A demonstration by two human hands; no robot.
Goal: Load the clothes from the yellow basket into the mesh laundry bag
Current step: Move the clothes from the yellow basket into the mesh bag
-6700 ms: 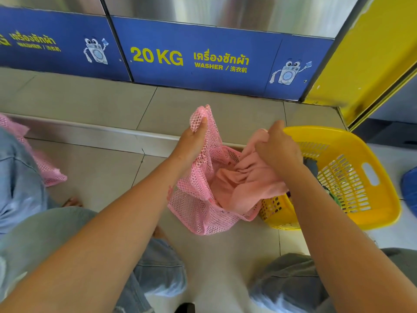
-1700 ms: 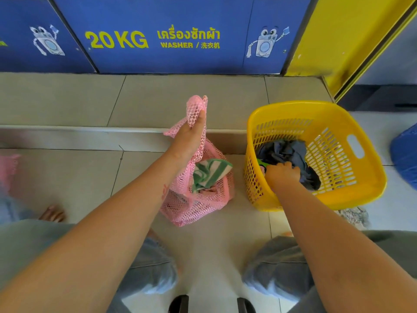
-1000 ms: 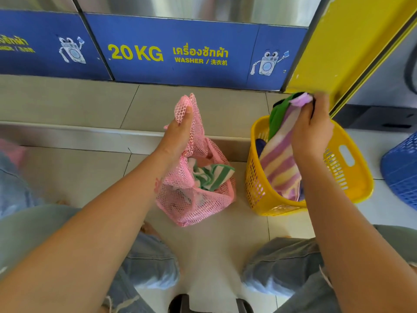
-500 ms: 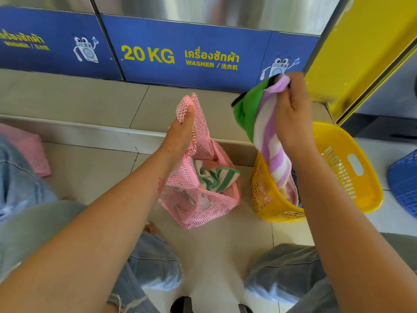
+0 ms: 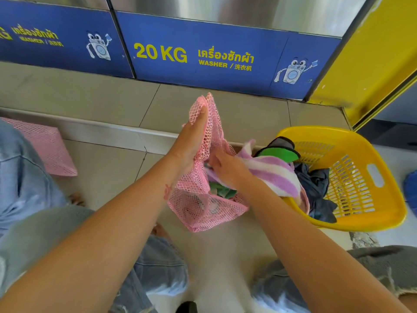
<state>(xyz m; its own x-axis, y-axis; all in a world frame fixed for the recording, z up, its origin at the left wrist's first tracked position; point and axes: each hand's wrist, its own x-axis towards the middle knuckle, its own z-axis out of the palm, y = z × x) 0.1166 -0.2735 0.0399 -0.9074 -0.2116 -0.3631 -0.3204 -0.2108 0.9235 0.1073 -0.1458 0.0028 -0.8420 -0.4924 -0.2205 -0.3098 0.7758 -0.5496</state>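
Hands at the mouth of the pink mesh bag, striped cloth going in.

My left hand (image 5: 194,141) pinches the top edge of the mesh laundry bag (image 5: 203,206) and holds it up off the floor (image 5: 108,168), thumb pressed against the netting. My right hand (image 5: 225,168) is closed around a purple and white striped cloth (image 5: 273,175) right at the bag's opening; the cloth trails back over the near rim of the yellow basket (image 5: 370,199), which sits on the floor just to the right of the bag, touching or almost touching it. I can see a green striped piece (image 5: 222,192) already inside the bag. Dark clothes (image 5: 316,188) and a green item (image 5: 279,153) lie in the basket. Behind stands a blue washer panel (image 5: 203,57) marked 20 KG. Another pink mesh bag (image 5: 47,147) lies on the floor far left.
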